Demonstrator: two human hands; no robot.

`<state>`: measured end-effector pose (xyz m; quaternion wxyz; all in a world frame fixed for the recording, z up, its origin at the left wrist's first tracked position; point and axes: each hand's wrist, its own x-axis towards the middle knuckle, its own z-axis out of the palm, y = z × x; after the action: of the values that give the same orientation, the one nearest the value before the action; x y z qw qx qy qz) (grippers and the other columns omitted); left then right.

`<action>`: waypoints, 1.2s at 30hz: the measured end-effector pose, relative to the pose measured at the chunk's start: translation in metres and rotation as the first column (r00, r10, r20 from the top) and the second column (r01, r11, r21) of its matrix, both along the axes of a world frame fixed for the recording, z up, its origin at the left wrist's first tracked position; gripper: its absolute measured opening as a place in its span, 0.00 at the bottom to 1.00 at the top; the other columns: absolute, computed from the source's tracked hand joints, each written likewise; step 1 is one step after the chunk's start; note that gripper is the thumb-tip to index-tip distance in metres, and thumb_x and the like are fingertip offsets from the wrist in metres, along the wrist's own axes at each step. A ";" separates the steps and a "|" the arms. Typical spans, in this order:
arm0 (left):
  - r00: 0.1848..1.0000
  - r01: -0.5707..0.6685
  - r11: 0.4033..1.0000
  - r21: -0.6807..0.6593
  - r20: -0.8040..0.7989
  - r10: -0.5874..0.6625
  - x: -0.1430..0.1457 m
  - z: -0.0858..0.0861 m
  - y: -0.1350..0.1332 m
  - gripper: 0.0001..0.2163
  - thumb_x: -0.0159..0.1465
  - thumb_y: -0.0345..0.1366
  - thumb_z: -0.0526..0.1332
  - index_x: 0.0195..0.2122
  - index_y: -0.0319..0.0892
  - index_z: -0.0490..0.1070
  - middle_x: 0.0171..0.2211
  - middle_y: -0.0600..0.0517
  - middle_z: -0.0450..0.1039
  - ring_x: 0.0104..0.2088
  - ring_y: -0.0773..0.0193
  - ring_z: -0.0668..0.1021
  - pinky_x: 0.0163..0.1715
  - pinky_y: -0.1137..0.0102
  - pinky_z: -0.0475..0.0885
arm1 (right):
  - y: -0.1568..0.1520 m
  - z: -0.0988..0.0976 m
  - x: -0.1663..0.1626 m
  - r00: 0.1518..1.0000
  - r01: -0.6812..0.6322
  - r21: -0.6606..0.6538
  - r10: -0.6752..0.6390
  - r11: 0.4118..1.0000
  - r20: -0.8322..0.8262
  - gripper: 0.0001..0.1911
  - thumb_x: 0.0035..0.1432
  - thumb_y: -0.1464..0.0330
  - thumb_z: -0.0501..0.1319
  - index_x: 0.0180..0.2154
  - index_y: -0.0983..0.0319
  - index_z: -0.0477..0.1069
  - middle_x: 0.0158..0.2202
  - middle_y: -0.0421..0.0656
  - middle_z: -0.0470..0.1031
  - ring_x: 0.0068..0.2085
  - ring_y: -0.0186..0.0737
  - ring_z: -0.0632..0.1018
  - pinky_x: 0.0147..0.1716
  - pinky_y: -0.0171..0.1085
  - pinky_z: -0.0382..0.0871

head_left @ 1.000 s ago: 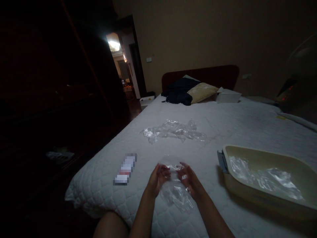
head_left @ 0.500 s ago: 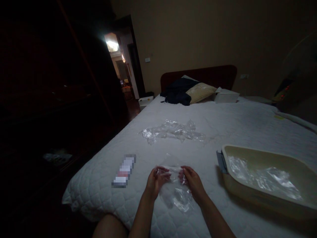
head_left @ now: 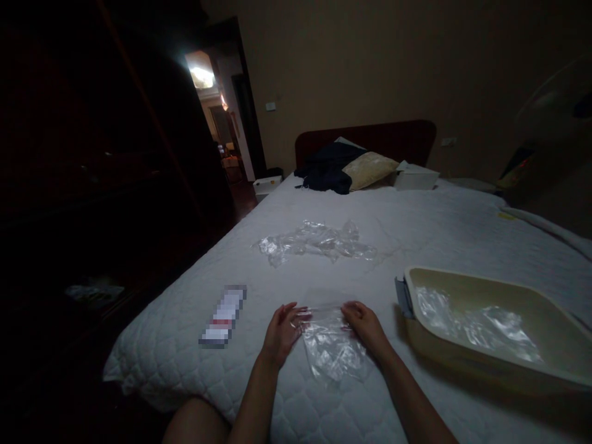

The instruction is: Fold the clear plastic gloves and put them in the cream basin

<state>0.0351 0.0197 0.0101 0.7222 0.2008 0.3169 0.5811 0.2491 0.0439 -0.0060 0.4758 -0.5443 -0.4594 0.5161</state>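
Observation:
A clear, crinkled plastic bag point(head_left: 330, 348) lies low over the bed in front of me, its upper edge stretched between my two hands. My left hand point(head_left: 281, 333) is at the bag's left edge, with some fingers showing through the film and the plastic caught at its fingertips. At the upper right corner my right hand point(head_left: 365, 324) pinches the film between thumb and bent fingers. Farther up the bed is a crumpled heap of clear plastic point(head_left: 317, 240), apart from both hands.
On the right stands a beige plastic bin point(head_left: 467, 364) with a grey latch and clear plastic inside. To the left lies a blurred-out flat object point(head_left: 223, 316) on the white quilt point(head_left: 171, 364). Dark cloth point(head_left: 326, 169), a beige pillow point(head_left: 372, 169) and a white box point(head_left: 416, 177) sit by the headboard.
The bag now lies flatter, its upper edge straighter. My hands have moved slightly farther apart, the left one to the left. The whole view has shifted a little.

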 end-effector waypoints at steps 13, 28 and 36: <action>0.777 -0.282 0.949 0.141 -0.547 0.312 -0.004 -0.016 0.002 0.14 0.43 0.31 0.68 0.31 0.40 0.68 0.28 0.51 0.73 0.29 0.65 0.75 0.31 0.73 0.66 | 0.003 -0.010 0.001 0.996 0.086 0.080 -0.084 0.993 -0.023 0.15 0.42 0.58 0.62 0.30 0.62 0.69 0.19 0.37 0.68 0.20 0.36 0.70 0.20 0.36 0.67; 0.287 -0.367 0.746 0.555 -0.696 0.659 0.012 -0.009 -0.031 0.11 0.52 0.34 0.62 0.37 0.43 0.69 0.44 0.46 0.64 0.49 0.55 0.66 0.53 0.61 0.57 | -0.006 -0.006 0.008 0.909 0.242 0.307 -0.326 0.920 0.258 0.22 0.50 0.55 0.55 0.41 0.64 0.70 0.29 0.46 0.73 0.28 0.41 0.74 0.27 0.37 0.67; 0.302 0.260 0.745 0.615 -0.784 0.542 0.026 -0.006 -0.081 0.15 0.56 0.30 0.57 0.46 0.46 0.69 0.47 0.43 0.68 0.49 0.51 0.68 0.52 0.53 0.57 | -0.055 0.002 0.005 0.886 0.170 0.424 -0.326 0.890 0.330 0.12 0.52 0.60 0.56 0.34 0.61 0.70 0.27 0.43 0.71 0.24 0.36 0.68 0.25 0.35 0.63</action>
<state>0.0613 -0.0615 0.0040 0.2173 0.7030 0.4715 0.4860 0.2543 -0.0115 -0.0044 0.5343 -0.5878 -0.5622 0.2300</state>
